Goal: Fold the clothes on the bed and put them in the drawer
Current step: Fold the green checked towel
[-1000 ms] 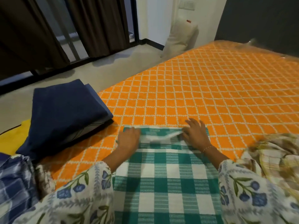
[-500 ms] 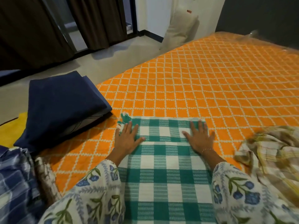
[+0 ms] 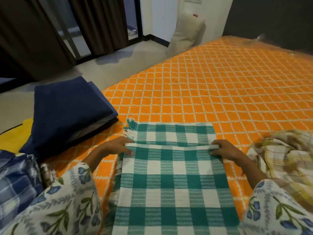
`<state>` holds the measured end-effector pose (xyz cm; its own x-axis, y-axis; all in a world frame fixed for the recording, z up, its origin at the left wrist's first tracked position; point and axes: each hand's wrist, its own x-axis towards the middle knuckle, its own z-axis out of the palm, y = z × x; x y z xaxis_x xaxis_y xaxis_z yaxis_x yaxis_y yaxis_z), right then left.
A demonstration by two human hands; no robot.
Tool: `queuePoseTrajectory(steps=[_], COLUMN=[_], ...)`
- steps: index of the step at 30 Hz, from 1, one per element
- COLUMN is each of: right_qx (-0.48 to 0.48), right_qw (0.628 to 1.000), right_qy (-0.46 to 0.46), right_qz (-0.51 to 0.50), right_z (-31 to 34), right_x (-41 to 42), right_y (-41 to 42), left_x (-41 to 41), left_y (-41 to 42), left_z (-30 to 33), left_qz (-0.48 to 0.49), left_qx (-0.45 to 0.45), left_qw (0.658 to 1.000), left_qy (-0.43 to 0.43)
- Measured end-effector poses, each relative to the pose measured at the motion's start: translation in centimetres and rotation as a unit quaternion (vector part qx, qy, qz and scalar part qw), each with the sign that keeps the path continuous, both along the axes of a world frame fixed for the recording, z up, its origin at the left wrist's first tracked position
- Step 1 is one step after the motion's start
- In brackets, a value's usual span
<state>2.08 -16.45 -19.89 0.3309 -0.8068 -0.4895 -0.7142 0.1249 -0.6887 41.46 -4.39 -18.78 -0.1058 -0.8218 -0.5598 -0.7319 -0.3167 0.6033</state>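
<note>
A green and white checked cloth (image 3: 171,182) lies flat on the orange bed cover (image 3: 211,92), its fringed far end spread toward the middle of the bed. My left hand (image 3: 116,147) pinches the left corner of an upper layer's edge. At the right corner of that same edge, my right hand (image 3: 223,149) grips the fabric. The edge runs straight between both hands, a short way back from the cloth's far end.
A folded dark blue cloth (image 3: 67,109) sits at the bed's left edge, over something yellow (image 3: 15,136). A blue plaid garment (image 3: 15,180) lies near left, a crumpled yellow-brown plaid cloth (image 3: 284,156) at right. Floor, curtains and a leaning pillow (image 3: 188,34) lie beyond.
Both hands were pressing flat on the cloth's far end half a second ago. Now they have pulled back toward me and hold the corners of a layer's edge.
</note>
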Motion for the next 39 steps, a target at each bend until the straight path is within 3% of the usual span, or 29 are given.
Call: queuePoseTrajectory(steps=[4, 8, 10, 11, 13, 15, 17, 19, 21, 23, 26, 28, 30, 32, 34, 39], right_qx=[0.042, -0.001, -0.028, -0.048, -0.11, -0.208, -0.285, -0.273, -0.254, -0.219, -0.186, -0.258, -0.306, -0.29, -0.267, -0.261], right_qw=[0.973, 0.944, 0.936, 0.941, 0.965, 0.967, 0.952, 0.939, 0.922, 0.923, 0.934, 0.93, 0.917, 0.907, 0.913, 0.903], right_qy=[-0.169, -0.228, -0.236, -0.208, -0.067, 0.064, 0.111, 0.176, 0.259, 0.308, 0.305, 0.262, 0.23, 0.256, 0.272, 0.294], right_qz=[-0.151, -0.24, -0.261, -0.262, -0.227, -0.13, 0.004, 0.116, 0.133, 0.069, -0.013, 0.018, 0.11, 0.167, 0.148, 0.175], right_z=[1.7, 2.7, 1.9, 1.1, -0.4, -1.9, -3.4, -4.9, -6.0, -5.5, -4.1, -4.5, -5.6, -6.3, -6.0, -4.7], right_x=[0.1, 2.2, 3.6, 4.2, 5.3, 6.0, 6.9, 6.9, 5.5, 3.8, 3.1, 4.0, 4.5, 3.6, 2.4, 0.1], right_y=[-1.3, -4.5, -6.6, -7.6, -8.3, -6.1, -2.3, 0.9, 2.0, 2.2, 5.6, 11.1, 17.0, 20.3, 21.5, 22.0], left_x=[1.4, 1.4, 0.6, 0.3, -1.0, -4.3, -8.1, -10.2, -9.6, -8.7, -12.0, -15.9, -17.9, -17.1, -14.8, -10.5], left_y=[-1.4, -5.2, -6.8, -7.5, -7.8, -6.5, -4.5, -2.2, -0.4, 0.5, 3.4, 6.8, 10.7, 14.3, 16.7, 19.1], left_z=[2.0, 4.7, 4.7, 4.0, 2.0, -0.5, -2.7, -4.6, -6.0, -5.7, -4.4, -4.5, -5.5, -6.5, -6.8, -5.5], left_qz=[0.041, 0.145, 0.201, 0.22, 0.224, 0.195, 0.134, 0.071, 0.039, 0.042, 0.079, 0.061, 0.002, -0.039, -0.084, -0.09], left_qx=[0.042, -0.014, -0.071, -0.105, -0.129, -0.157, -0.193, -0.164, -0.141, -0.138, -0.152, -0.166, -0.164, -0.179, -0.189, -0.187], left_qw=[0.997, 0.987, 0.977, 0.969, 0.944, 0.926, 0.923, 0.935, 0.939, 0.935, 0.925, 0.934, 0.937, 0.937, 0.929, 0.923], left_qy=[0.053, 0.068, 0.02, -0.041, -0.204, -0.282, -0.306, -0.305, -0.31, -0.324, -0.339, -0.31, -0.308, -0.298, -0.306, -0.326])
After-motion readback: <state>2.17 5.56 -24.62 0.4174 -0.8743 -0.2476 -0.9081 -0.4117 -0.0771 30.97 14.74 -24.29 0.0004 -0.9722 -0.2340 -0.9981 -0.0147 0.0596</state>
